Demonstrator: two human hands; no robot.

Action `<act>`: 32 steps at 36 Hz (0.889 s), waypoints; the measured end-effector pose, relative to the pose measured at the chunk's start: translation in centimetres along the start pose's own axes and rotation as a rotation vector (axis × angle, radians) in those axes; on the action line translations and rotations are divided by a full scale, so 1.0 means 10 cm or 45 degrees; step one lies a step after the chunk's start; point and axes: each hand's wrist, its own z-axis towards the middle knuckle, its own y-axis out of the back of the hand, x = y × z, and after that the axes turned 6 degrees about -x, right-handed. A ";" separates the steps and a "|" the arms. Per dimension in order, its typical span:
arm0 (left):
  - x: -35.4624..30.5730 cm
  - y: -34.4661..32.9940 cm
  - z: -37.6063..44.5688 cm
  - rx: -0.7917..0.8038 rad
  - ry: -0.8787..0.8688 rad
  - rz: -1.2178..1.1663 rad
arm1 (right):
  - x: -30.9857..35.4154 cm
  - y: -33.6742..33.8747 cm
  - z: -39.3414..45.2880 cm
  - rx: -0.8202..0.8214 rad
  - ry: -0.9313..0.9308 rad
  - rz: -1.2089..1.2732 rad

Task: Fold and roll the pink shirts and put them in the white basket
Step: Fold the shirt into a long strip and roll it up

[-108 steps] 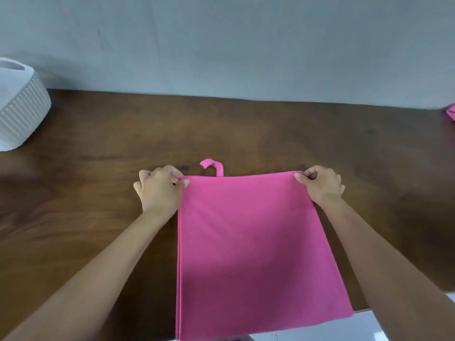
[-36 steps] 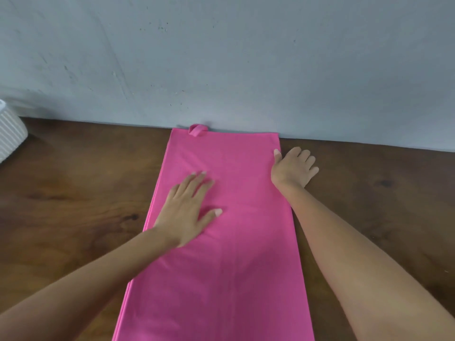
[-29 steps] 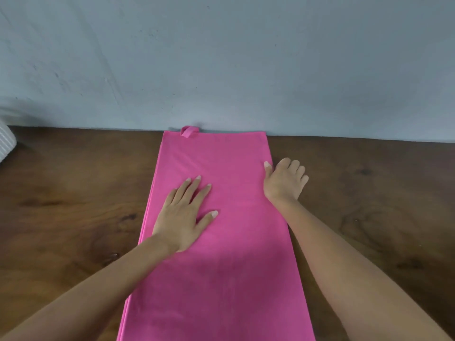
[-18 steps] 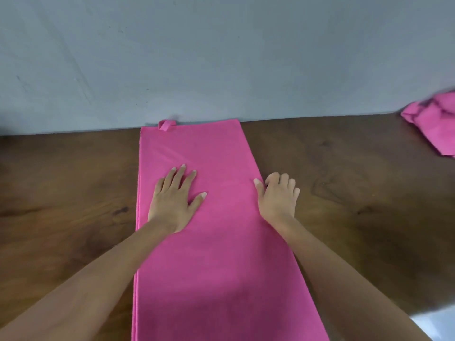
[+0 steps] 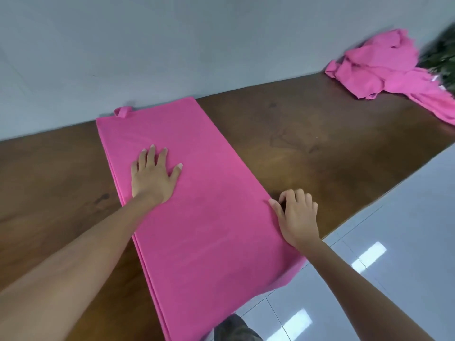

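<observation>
Pink folded shirt (image 5: 197, 217) lies flat on the surface (image 5: 307, 143); we keep the left hand (image 5: 152, 178) spread, pressing, while the right hand (image 5: 296, 215), fingers (image 5: 293, 195) loosely curled, squares the edge before rolling.

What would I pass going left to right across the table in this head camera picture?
Bare wooden table → left hand flat on the folded pink shirt → right hand at the shirt's right edge → loose pile of pink shirts at the far right.
</observation>
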 end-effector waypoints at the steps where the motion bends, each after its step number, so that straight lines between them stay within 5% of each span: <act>1: 0.00 0.00 0.00 0.001 -0.003 -0.002 | -0.04 0.04 -0.07 -0.002 -0.012 -0.013; 15: -0.12 0.03 0.11 0.033 0.011 -0.139 | -0.19 0.33 -0.57 0.015 -0.131 0.040; 26: -0.97 0.13 0.61 0.149 -0.698 -0.167 | -0.21 0.42 -0.54 0.128 -0.131 0.234; 32: -1.44 0.19 0.88 0.220 -0.883 -0.018 | -0.32 0.45 -0.47 0.251 -0.070 0.289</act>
